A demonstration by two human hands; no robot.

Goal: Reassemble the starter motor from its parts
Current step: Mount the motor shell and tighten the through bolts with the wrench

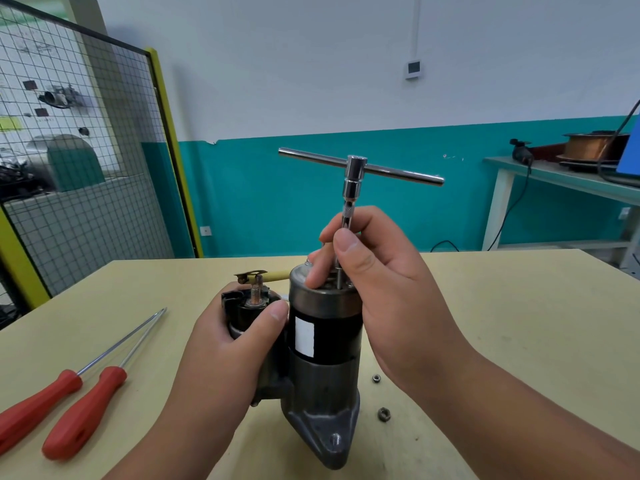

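Starter motor [322, 341] stands upright on the desk [502, 306], near its front edge. The left hand [225, 344] is curled round the solenoid [251, 304] at its side. The right hand [381, 289] pinches the shaft of one T-handle wrench [356, 171], set upright on the motor's top end. Two red-handled screwdrivers [85, 407] lie to the left, two loose nuts [383, 414] to the right.

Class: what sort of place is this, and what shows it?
Probably a training workshop: a yellow-framed wire-mesh partition, a copper wire spool on a green side bench, and two red-handled screwdrivers on the beige worktable.
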